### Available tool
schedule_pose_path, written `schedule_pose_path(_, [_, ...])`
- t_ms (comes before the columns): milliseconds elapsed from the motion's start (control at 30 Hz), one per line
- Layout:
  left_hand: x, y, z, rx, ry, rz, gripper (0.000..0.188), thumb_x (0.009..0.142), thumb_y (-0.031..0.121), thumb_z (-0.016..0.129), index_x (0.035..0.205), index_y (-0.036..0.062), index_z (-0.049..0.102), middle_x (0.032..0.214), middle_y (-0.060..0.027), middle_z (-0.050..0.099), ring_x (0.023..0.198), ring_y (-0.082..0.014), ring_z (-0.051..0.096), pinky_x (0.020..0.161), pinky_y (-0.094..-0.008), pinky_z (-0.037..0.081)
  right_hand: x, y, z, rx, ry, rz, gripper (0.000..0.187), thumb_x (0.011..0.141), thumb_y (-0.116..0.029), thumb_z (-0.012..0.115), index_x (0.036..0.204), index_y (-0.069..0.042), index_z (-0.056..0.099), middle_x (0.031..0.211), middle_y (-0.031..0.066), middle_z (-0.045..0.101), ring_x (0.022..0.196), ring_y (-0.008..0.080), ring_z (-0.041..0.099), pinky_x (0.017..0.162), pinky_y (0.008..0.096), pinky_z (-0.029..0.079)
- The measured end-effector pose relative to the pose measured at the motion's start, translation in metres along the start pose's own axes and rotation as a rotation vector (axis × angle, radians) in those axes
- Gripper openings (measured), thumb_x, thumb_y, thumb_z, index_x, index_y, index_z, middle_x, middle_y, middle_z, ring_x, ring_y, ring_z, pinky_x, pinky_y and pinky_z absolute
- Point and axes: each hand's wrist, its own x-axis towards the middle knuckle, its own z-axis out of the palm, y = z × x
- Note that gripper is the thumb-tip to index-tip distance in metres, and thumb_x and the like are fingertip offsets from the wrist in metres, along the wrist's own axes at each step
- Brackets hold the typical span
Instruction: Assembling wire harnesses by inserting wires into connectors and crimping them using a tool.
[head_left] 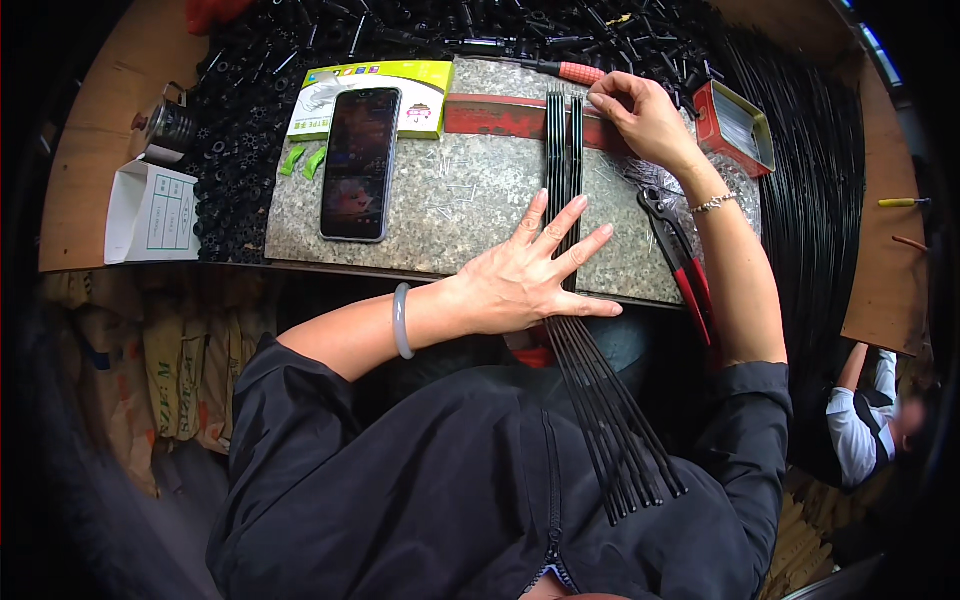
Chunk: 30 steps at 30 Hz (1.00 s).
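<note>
A bundle of thin black rods [627,430] runs from a red metal bar [490,117] down over the near edge of a stone slab [400,255], its ends fanning out above my lap. My left hand [520,270] lies flat across the rods with its fingers spread. Beside the rods' far ends, over the bar, my right hand [645,115] has thumb and forefinger pinched together; anything between them is too small to make out. Red-handled pliers [680,250] lie on the slab below my right wrist, their handles reaching past its edge.
A phone [358,165] rests partly on a green-and-white box [425,80]. Fine metal pins [460,190] are scattered on the slab, and a red tin [733,130] holds more. Dark parts [240,130] heap behind; long black rods [815,190] lie at right. Another person [865,425] sits far right.
</note>
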Motion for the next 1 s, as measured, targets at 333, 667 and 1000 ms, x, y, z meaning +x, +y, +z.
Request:
schedule_pose_path(333, [-0.003, -0.001, -0.003, -0.028, -0.004, -0.015, 0.061, 0.077, 0.020, 0.052, 0.130, 0.0466, 0.039, 0.140, -0.0224, 0.030, 0.128, -0.0493, 0.027, 0.098, -0.0676, 0.021, 0.001, -0.011, -0.001, -0.036, -0.010, 0.020, 0.017, 0.087, -0.014, 0.058, 0.090, 0.003, 0.058, 0.076, 0.0022, 0.061, 0.073, 0.0066, 0.051, 0.070, 0.0237, 0.044])
schedule_pose_path(667, [-0.003, -0.002, -0.005, -0.045, -0.012, -0.017, 0.062, 0.075, 0.021, 0.054, 0.130, 0.0459, 0.040, 0.140, -0.0222, 0.030, 0.128, -0.0490, 0.027, 0.099, -0.0666, 0.022, 0.005, -0.007, 0.003, 0.054, -0.067, 0.050, 0.015, 0.086, -0.013, 0.058, 0.087, 0.003, 0.058, 0.075, 0.0017, 0.059, 0.072, 0.0060, 0.050, 0.067, 0.0237, 0.044])
schedule_pose_path(1000, [-0.004, -0.003, -0.003, -0.043, -0.010, -0.007, 0.062, 0.074, 0.020, 0.055, 0.129, 0.0454, 0.041, 0.140, -0.0214, 0.031, 0.129, -0.0487, 0.025, 0.100, -0.0658, 0.021, 0.010, -0.003, 0.002, 0.002, -0.016, -0.076, 0.013, 0.086, -0.012, 0.058, 0.086, 0.000, 0.058, 0.072, 0.0009, 0.057, 0.065, 0.0080, 0.047, 0.063, 0.0230, 0.041])
